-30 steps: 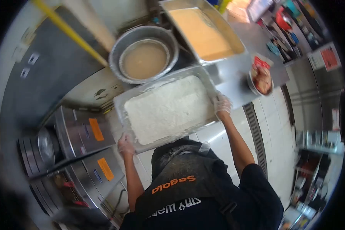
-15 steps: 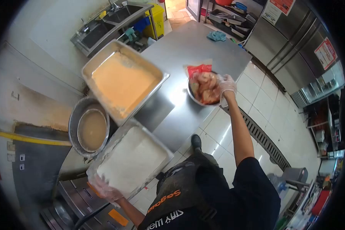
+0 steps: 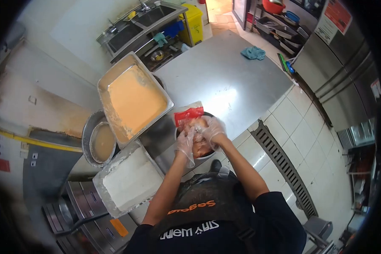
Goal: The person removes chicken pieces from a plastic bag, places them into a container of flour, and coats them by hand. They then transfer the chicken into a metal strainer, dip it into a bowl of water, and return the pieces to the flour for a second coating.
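Observation:
A metal bowl (image 3: pixel 206 156) of raw chicken pieces (image 3: pixel 202 148) stands at the near edge of the steel table. Both my hands wear clear plastic gloves and are in the bowl. At its left side, my left hand (image 3: pixel 186 143) has its fingers curled on the chicken. My right hand (image 3: pixel 213 129) comes over the right side, its fingers bent around a piece of chicken close to the left fingertips. The gloves and fingers hide part of the meat. A red and clear plastic bag (image 3: pixel 189 115) lies against the bowl's far left rim.
To the left are a deep steel pan of orange powder (image 3: pixel 135 99), a tray of white flour-like powder (image 3: pixel 125 182), and a round pot with cloudy liquid (image 3: pixel 102 143). A teal cloth (image 3: pixel 253 53) lies on the far part of the steel table (image 3: pixel 199 65). Sinks (image 3: pixel 139 25) stand behind.
My left hand has left the white powder tray and moved right to the bowl. My right hand has shifted from the bowl's rim onto the chicken. The view has turned.

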Available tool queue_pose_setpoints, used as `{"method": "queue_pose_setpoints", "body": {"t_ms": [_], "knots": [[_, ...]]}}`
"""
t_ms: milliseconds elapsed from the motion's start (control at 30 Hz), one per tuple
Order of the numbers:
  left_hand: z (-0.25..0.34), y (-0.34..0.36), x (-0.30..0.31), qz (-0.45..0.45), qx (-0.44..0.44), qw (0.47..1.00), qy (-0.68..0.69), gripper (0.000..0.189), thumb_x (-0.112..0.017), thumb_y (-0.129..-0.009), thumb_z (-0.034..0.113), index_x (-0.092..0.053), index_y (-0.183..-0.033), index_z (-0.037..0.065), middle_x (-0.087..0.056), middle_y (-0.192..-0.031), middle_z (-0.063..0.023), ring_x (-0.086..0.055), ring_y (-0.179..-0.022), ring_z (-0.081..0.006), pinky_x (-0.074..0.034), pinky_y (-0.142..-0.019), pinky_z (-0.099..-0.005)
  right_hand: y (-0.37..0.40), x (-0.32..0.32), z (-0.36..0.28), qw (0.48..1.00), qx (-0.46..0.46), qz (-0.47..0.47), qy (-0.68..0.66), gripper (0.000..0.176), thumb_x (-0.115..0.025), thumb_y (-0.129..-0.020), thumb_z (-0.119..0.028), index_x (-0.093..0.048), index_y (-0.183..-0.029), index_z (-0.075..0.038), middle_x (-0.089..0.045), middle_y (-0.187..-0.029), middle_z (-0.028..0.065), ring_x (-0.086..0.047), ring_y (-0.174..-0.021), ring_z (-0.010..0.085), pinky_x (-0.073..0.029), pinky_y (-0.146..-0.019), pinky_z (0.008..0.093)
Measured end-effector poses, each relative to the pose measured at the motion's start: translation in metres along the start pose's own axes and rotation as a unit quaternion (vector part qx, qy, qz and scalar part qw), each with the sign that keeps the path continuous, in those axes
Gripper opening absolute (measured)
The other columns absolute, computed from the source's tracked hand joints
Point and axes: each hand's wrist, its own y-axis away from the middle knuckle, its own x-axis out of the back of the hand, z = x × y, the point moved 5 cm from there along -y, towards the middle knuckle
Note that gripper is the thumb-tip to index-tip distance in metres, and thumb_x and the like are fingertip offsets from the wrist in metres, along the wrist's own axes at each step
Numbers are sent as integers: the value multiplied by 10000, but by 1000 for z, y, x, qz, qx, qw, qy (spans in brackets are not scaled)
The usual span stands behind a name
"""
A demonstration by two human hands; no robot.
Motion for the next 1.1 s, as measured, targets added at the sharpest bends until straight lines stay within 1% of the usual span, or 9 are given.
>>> {"method": "queue_pose_setpoints", "body": {"t_ms": [200,300,367,467,633,733,800,967,1100], "knots": [[29,20,11,154,1,984,-90,352,-709,-845,264,-678,-1083,8,-708,-1013,-99,-649,-866,-180,-508,-765,-315,22,4,-25,994,-37,-97,41,922,-683,-748,-605,-369,-1404,-39,-604,-1199,239,-586,-1127,363,-461,-958,396],[16,9,-1,98,-74,992,39,321,-667,-850,48,-605,-1159,-16,-668,-1058,-86,-629,-917,-146,-518,-802,-282,12,-10,3,996,-3,-46,-82,873,-795,-729,-412,-380,-1396,-33,-580,-1247,218,-570,-1171,304,-459,-969,365],[17,21,-7,88,-123,983,105,343,-658,-854,56,-588,-1183,-9,-656,-1079,-89,-624,-923,-148,-516,-823,-287,13,-11,12,936,45,19,-349,840,-846,-680,-115,-388,-1376,-1,-574,-1217,145,-569,-1117,232,-478,-955,324],[32,46,-7,70,-185,963,181,370,-643,-863,54,-557,-1219,5,-631,-1120,-93,-615,-951,-155,-511,-866,-300,36,20,-21,902,71,17,-425,852,-829,-663,-13,-376,-1384,18,-561,-1249,148,-559,-1131,232,-463,-992,314],[20,38,2,34,-202,923,325,361,-661,-875,85,-564,-1213,-1,-632,-1113,-90,-614,-970,-170,-507,-888,-315,37,31,-43,946,141,8,-293,701,-778,-731,-19,-449,-1349,17,-614,-1186,135,-592,-1081,216,-478,-957,321],[27,32,7,120,-155,978,77,287,-648,-902,128,-620,-1147,-18,-658,-1049,-75,-618,-954,-163,-499,-886,-302,28,40,-60,964,170,50,-198,469,-729,-788,-20,-575,-1230,15,-671,-1045,86,-616,-943,156,-496,-867,285],[41,55,5,118,-171,978,30,232,-622,-927,150,-666,-1072,-25,-679,-982,-62,-619,-922,-149,-494,-866,-290,35,40,-53,918,66,9,-391,407,-687,-812,13,-586,-1206,-1,-662,-956,42,-591,-824,92,-481,-784,221],[56,68,9,169,-210,962,44,209,-563,-954,162,-688,-963,-6,-686,-902,-50,-600,-833,-124,-494,-779,-289,44,60,-68,900,114,55,-416,440,-613,-837,63,-544,-1259,-42,-596,-827,-26,-548,-742,50,-464,-655,195],[64,57,24,267,-138,952,57,269,-511,-976,238,-660,-942,16,-661,-869,-47,-604,-799,-144,-505,-764,-308,37,63,-87,941,121,26,-314,525,-691,-812,-28,-505,-1303,-13,-686,-929,76,-624,-818,121,-513,-741,260]]}}
